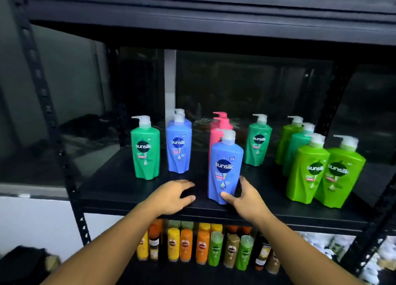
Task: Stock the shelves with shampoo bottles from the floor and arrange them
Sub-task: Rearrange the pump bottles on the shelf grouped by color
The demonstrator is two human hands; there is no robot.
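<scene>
Right hand (246, 195) clasps the base of the upright blue shampoo bottle (225, 169), which stands at the shelf (120, 190) front. Left hand (175, 193) lies beside it, fingers loose, holding nothing, possibly touching the board.

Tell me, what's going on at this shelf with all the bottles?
A person is stocking a black shelf with pump bottles of shampoo. The right hand grips a blue bottle standing near the shelf's front edge. The left hand is beside it, fingers relaxed, holding nothing. A green bottle, pink bottles and lime-green bottles already stand upright around it.
</scene>
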